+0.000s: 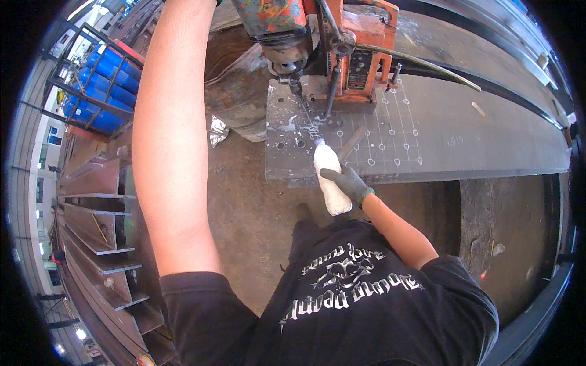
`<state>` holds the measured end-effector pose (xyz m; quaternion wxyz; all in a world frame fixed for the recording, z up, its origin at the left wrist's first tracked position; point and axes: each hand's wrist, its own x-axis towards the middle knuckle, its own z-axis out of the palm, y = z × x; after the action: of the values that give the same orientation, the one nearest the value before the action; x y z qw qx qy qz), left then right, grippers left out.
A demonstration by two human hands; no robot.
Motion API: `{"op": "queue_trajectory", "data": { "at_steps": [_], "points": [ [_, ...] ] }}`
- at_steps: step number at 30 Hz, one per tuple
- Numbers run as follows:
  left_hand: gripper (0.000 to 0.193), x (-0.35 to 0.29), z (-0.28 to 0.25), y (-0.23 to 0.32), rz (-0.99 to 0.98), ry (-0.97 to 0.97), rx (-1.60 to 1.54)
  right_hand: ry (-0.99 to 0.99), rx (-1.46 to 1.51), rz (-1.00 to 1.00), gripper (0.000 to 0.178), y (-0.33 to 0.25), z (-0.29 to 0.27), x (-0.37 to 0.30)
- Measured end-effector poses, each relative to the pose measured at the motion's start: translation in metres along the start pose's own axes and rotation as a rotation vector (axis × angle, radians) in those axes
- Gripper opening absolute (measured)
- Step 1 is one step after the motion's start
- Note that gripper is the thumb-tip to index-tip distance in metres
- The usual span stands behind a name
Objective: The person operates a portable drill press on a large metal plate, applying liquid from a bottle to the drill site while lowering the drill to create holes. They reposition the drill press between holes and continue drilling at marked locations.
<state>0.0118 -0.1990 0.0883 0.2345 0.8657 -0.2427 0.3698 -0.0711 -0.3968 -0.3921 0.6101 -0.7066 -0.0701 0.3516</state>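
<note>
My right hand (pixel 347 182), in a dark grey glove with a green cuff, is closed around a plastic bottle (pixel 328 183) of white liquid. The bottle tilts with its cap end toward the steel plate (pixel 488 134). My left arm (pixel 173 134) reaches up past the top edge, so its hand is out of view. On the plate stands an orange magnetic drill (pixel 360 67), its bit (pixel 295 85) pointing down near splashes of white fluid. Chalk circles and crossing lines mark the plate, and a few holes show at its left end. A flat metal strip (pixel 353 143) lies beside the bottle.
Stacked steel beams (pixel 97 229) line the left side. Blue gas cylinders (pixel 101 91) stand in a rack at the far left. A crumpled sack (pixel 238 91) sits left of the drill. A long rod handle (pixel 421 61) sticks out rightward from the drill.
</note>
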Motion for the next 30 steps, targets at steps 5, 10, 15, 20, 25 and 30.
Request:
{"op": "queue_trajectory", "data": {
  "at_steps": [5, 10, 15, 20, 25, 30],
  "points": [
    [0.038, 0.000, 0.000, -0.007, 0.044, 0.043, 0.036, -0.019, 0.030, 0.055, 0.082, 0.011, -0.004, 0.007],
    [0.037, 0.006, 0.003, -0.011, -0.054, 0.057, -0.019, -0.012, 0.067, 0.058, 0.080, 0.009, -0.003, 0.006],
    [0.035, 0.011, 0.003, 0.001, -0.215, 0.022, -0.044, 0.013, -0.061, -0.026, 0.085, -0.001, -0.001, -0.002],
    [0.036, -0.003, 0.001, -0.009, 0.064, 0.038, -0.073, 0.030, -0.130, -0.077, 0.087, 0.010, -0.002, 0.007],
    [0.038, -0.004, 0.001, -0.005, 0.026, 0.050, -0.055, 0.014, -0.074, -0.074, 0.086, 0.017, -0.003, 0.007],
    [0.039, 0.009, 0.002, -0.013, -0.060, 0.054, 0.043, -0.012, 0.007, 0.002, 0.085, 0.018, -0.003, 0.006]
  ]
}}
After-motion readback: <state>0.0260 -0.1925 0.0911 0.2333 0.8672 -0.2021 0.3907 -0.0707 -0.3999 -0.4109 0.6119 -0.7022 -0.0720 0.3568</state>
